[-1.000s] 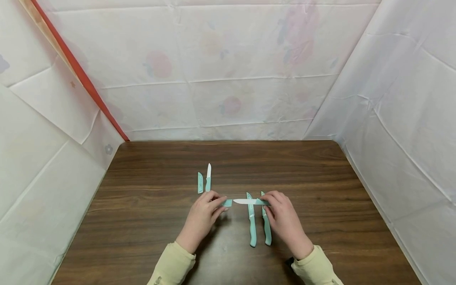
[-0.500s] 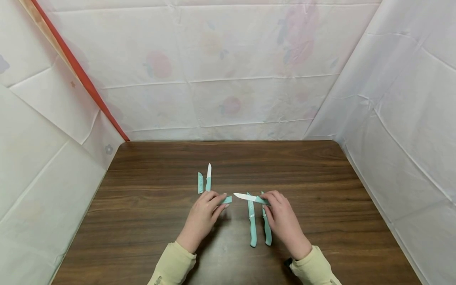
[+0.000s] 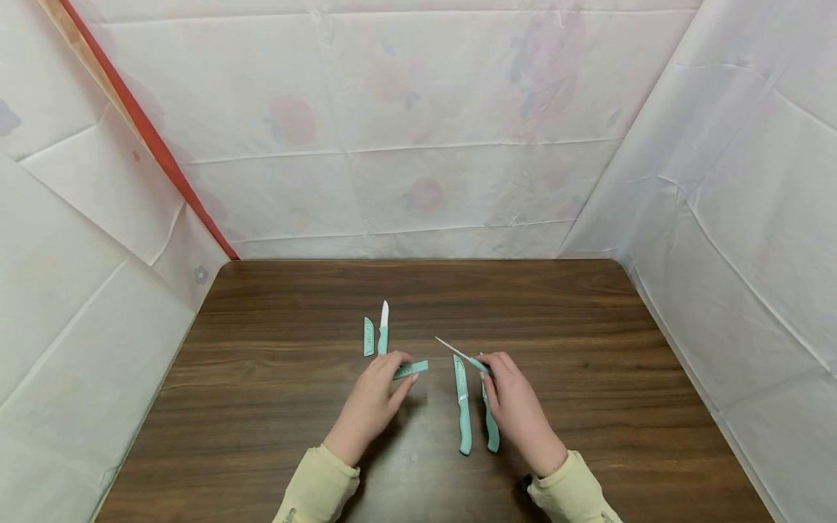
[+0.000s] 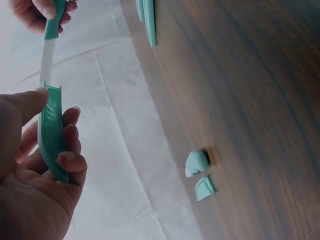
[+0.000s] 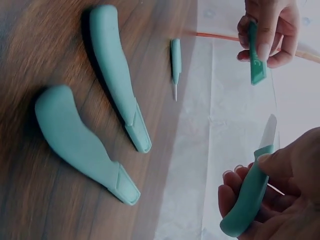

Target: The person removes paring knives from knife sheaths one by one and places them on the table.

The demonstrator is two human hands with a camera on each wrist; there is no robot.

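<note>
We see white-bladed, mint-green-handled knife [image 5: 251, 192], slim mint-green sheath [image 4: 51, 125], dk-brown wood-grain tbl [image 3: 248, 428], white sheet [image 3: 471, 163] w/ faded pink prints [image 3: 426, 195].

- One held knife [image 3: 482, 366], just right of centre in the head view, one bare knife [image 3: 383, 338] lying left of centre, and two sheathed knives [image 3: 465, 428] [image 3: 492, 432], lower right of centre: four knives.
- One held sheath [image 3: 412, 370], near the centre, one loose sheath [image 3: 369, 337], left of centre, and two fitted sheaths [image 5: 139, 134] [image 5: 126, 186], lower left in the right wrist view: four sheaths.
- One left hand [image 3: 371, 392] and one right hand [image 3: 519, 403], either side of lower centre: two hands.
- Two sleeves [image 3: 320, 479] [image 3: 569, 485], bottom edge.
- One table [image 3: 261, 363], lower half.
</note>
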